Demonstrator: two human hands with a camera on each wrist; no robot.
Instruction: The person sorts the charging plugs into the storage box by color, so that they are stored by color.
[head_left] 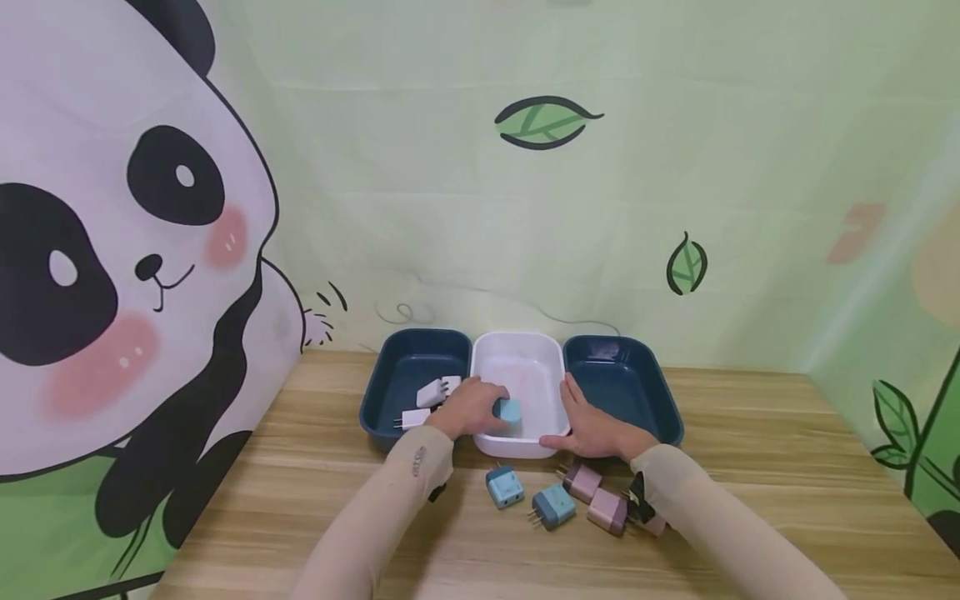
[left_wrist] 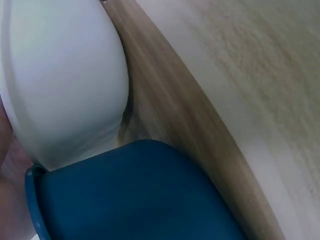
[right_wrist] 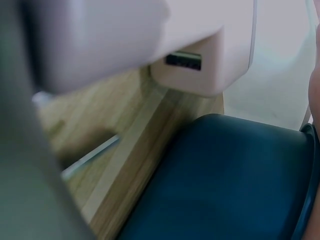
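Note:
In the head view my left hand (head_left: 471, 408) reaches over the near left side of the white tray (head_left: 519, 448), pinching a light-blue plug charger (head_left: 511, 412) inside it. My right hand (head_left: 597, 427) rests with fairly straight fingers on the white tray's right edge, its thumb along the front rim. In the left wrist view the outer walls of the white tray (left_wrist: 70, 75) and a dark blue tray (left_wrist: 135, 195) fill much of the picture; only a sliver of hand shows at the left edge. A pink charger (right_wrist: 210, 60) with a USB port looms close in the right wrist view.
White chargers (head_left: 416, 418) lie in the left dark blue tray (head_left: 377, 392); another dark blue tray (head_left: 660, 375) stands at right. In front, on the wooden table (head_left: 757, 467), are two blue-and-navy chargers (head_left: 554, 506) and several pink ones (head_left: 607, 510). A printed cloth (head_left: 420, 167) hangs behind.

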